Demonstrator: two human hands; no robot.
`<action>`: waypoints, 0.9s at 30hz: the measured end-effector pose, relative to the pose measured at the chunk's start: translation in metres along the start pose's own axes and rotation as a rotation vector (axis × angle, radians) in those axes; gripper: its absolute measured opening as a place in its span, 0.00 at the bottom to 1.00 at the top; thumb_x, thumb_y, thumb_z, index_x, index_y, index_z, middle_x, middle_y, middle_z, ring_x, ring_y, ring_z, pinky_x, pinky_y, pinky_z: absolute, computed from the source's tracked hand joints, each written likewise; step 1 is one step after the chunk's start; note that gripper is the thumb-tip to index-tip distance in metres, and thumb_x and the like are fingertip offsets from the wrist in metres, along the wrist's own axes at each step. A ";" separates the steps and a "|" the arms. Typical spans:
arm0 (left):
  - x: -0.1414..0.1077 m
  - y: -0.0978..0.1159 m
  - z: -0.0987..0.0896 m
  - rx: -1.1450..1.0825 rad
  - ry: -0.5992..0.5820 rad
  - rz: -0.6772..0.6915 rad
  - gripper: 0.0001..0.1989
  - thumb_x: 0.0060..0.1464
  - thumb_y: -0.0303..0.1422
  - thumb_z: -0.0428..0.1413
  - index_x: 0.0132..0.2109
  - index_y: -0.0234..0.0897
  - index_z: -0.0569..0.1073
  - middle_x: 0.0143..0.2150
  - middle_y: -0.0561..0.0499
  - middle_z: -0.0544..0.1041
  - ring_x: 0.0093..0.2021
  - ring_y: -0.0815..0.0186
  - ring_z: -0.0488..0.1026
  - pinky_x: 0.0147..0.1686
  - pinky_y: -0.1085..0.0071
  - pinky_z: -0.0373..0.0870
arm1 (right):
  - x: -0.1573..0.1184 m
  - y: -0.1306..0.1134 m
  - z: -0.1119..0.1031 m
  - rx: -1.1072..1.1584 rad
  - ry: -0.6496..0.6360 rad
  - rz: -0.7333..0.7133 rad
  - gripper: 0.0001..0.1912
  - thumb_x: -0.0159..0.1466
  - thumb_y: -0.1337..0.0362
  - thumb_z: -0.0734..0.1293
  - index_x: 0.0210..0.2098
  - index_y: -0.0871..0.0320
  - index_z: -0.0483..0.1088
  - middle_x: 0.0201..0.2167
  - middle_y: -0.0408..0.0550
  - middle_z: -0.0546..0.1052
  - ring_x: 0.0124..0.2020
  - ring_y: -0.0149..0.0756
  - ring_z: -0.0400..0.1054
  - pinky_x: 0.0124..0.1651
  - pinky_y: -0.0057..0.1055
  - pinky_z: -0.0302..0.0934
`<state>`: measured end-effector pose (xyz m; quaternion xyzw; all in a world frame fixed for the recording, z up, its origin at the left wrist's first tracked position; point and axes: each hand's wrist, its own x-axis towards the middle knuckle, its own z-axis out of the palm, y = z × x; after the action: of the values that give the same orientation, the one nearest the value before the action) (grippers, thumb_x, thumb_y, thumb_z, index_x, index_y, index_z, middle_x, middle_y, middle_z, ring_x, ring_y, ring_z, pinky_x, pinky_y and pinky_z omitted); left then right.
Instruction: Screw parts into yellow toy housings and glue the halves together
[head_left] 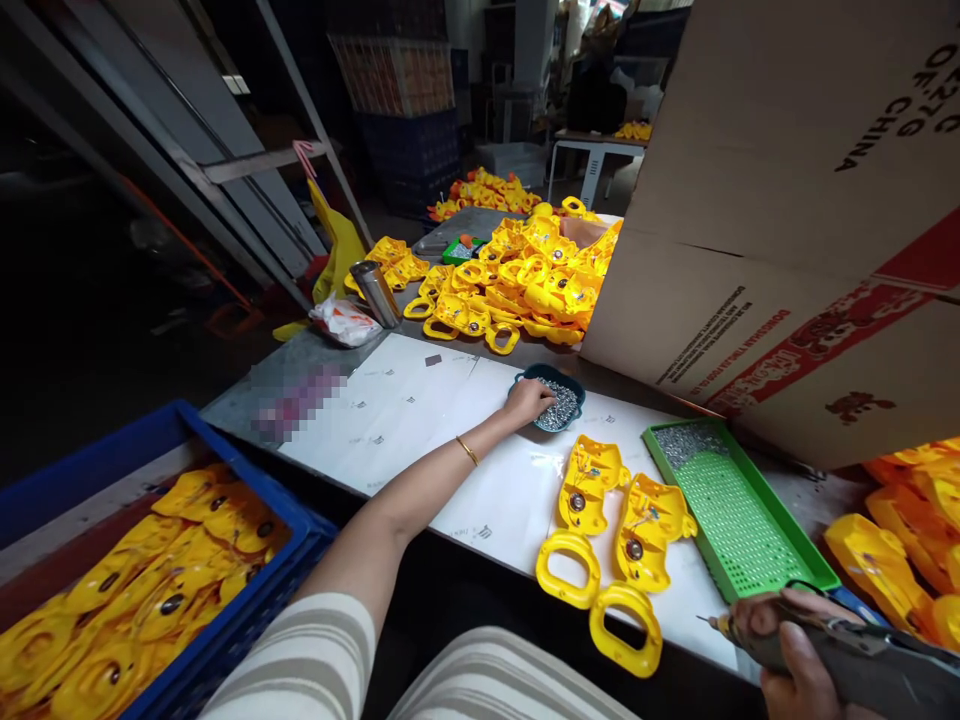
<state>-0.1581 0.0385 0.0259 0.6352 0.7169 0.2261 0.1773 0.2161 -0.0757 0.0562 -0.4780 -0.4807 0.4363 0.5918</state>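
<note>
My left hand (529, 402) reaches into a dark teal bowl (529, 376) of small silver screws (559, 412), its fingers drawn together in a pinch among them. How many screws are between the fingertips cannot be made out. At the lower right, my right hand (806, 680) is wrapped round a grey electric screwdriver (847, 645), whose thin bit points left. Two yellow plastic toy shells (589, 487) with ring-shaped handles lie side by side between my hands, inner side up. Each has a round metal part and wires inside.
A green perforated tray (750, 520) with screws at its far end lies right of the shells. Large cardboard boxes (780, 230) rise behind it. More yellow shells (517, 280) are heaped at the back; others fill a blue crate (247, 440) at left. A metal tumbler (377, 293) stands nearby.
</note>
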 end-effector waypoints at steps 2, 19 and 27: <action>-0.001 0.000 -0.001 -0.013 0.002 0.015 0.10 0.58 0.30 0.56 0.42 0.38 0.82 0.44 0.48 0.82 0.45 0.60 0.78 0.47 0.71 0.69 | -0.002 -0.005 0.004 0.034 -0.002 -0.042 0.14 0.49 0.57 0.72 0.34 0.52 0.71 0.17 0.41 0.69 0.18 0.38 0.65 0.21 0.41 0.66; 0.000 -0.002 -0.009 -0.093 0.151 0.034 0.06 0.52 0.27 0.60 0.37 0.37 0.82 0.38 0.47 0.83 0.40 0.59 0.79 0.45 0.67 0.73 | -0.004 0.001 -0.001 0.094 -0.056 -0.161 0.12 0.55 0.62 0.71 0.38 0.57 0.69 0.18 0.39 0.71 0.17 0.34 0.67 0.21 0.34 0.65; -0.115 0.083 0.027 -0.433 0.014 0.252 0.08 0.56 0.30 0.59 0.42 0.37 0.80 0.39 0.48 0.82 0.35 0.67 0.79 0.36 0.74 0.74 | 0.002 -0.012 0.012 0.200 -0.103 -0.163 0.12 0.56 0.58 0.69 0.37 0.54 0.68 0.16 0.37 0.68 0.15 0.31 0.64 0.20 0.31 0.64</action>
<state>-0.0597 -0.0655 0.0455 0.6652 0.5681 0.3992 0.2746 0.2051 -0.0735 0.0691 -0.3527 -0.5019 0.4565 0.6444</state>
